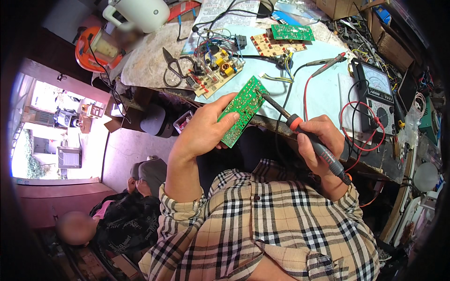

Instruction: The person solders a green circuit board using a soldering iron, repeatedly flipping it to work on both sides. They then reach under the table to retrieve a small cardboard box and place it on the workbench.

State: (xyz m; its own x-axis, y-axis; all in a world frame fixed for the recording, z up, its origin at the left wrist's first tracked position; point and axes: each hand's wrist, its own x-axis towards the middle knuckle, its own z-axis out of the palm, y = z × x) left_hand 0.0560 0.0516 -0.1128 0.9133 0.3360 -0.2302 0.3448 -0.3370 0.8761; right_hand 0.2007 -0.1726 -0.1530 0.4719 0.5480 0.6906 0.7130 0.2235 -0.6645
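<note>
My left hand (208, 124) grips a green circuit board (243, 110) by its lower left part, thumb on the soldered face and the other fingers mostly hidden behind. The board is tilted, just off the near edge of the bench. In my right hand (321, 143) is a soldering iron (295, 122) with a black and grey handle and a red collar. Its dark tip reaches the board's upper right corner; whether it touches a joint is too small to tell. White and yellow wires (276, 78) show beside that corner.
Scissors (171, 68) and a populated tan board (215, 75) lie on the bench's pale sheet. Behind are another green board (293, 33), a red test probe (330, 64) and an analog multimeter (375, 89) at right. A kettle (140, 14) stands far left; a person (126, 215) sits lower left.
</note>
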